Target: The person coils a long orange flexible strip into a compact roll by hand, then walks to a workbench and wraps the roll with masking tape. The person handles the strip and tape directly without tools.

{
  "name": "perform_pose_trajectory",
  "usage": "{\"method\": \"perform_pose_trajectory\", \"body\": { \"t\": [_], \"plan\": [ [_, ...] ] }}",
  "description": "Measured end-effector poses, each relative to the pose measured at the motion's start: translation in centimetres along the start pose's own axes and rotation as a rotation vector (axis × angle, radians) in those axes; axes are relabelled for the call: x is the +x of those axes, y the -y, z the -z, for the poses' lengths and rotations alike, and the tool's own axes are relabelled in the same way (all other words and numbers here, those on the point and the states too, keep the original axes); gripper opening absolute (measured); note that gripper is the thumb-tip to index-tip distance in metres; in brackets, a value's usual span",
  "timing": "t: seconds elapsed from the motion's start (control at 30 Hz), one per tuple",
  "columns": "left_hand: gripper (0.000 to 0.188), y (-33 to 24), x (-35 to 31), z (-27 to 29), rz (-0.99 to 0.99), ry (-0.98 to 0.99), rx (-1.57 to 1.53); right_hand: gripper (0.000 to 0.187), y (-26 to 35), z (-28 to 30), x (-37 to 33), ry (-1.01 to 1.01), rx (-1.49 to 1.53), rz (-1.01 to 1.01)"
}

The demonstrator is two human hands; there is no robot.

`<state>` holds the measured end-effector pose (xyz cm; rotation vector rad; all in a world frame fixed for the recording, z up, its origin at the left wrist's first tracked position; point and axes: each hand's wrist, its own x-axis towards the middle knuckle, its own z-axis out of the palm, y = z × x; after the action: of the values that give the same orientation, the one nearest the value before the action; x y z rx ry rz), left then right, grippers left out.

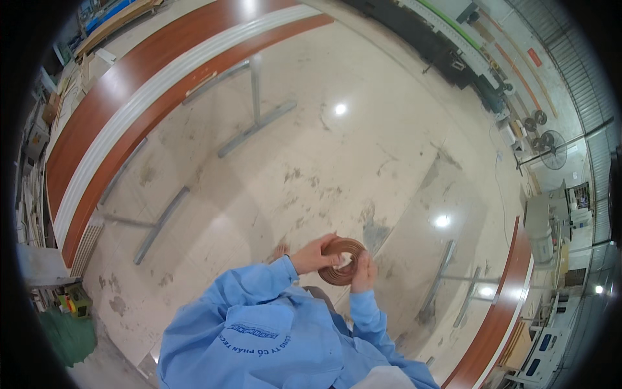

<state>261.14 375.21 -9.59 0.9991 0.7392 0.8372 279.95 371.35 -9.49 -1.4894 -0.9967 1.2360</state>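
Observation:
A coiled roll of brown edge banding [339,275], wound into a ring with an open middle, is held up in front of my body. My left hand [313,255] grips its left side, with the thumb reaching toward the hole. On the roll's right side my right hand [364,272] is closed round the rim. Both forearms wear light blue sleeves. Part of the coil is hidden behind the fingers.
To the left, long red-brown panels [123,87] and white ribbed strips [139,91] lie on grey metal stands [256,129]. Another red-brown panel [495,318] stands at the right. A long dark machine [440,52] is at the back, with a standing fan [552,150] at far right.

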Motion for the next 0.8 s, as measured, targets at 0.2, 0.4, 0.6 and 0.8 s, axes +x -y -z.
{"method": "perform_pose_trajectory", "body": {
  "t": [0.2,0.4,0.6,0.8],
  "plan": [
    [0.037,-2.8,19.3,2.6,0.038,0.097,-0.128,0.043,3.4,3.5,18.2,-0.081,0.065,0.027],
    [0.039,-5.9,37.2,7.2,0.051,-0.007,-0.041,0.032,8.9,3.6,37.4,0.007,-0.055,0.017],
    [0.045,-17.7,54.5,14.8,-0.018,-0.002,-0.131,0.030,16.9,0.4,59.3,0.227,0.199,0.003],
    [0.057,-24.6,71.3,24.1,-0.199,-0.362,-0.428,0.036,24.6,-6.9,84.0,0.162,0.099,0.099]
  ]
}}
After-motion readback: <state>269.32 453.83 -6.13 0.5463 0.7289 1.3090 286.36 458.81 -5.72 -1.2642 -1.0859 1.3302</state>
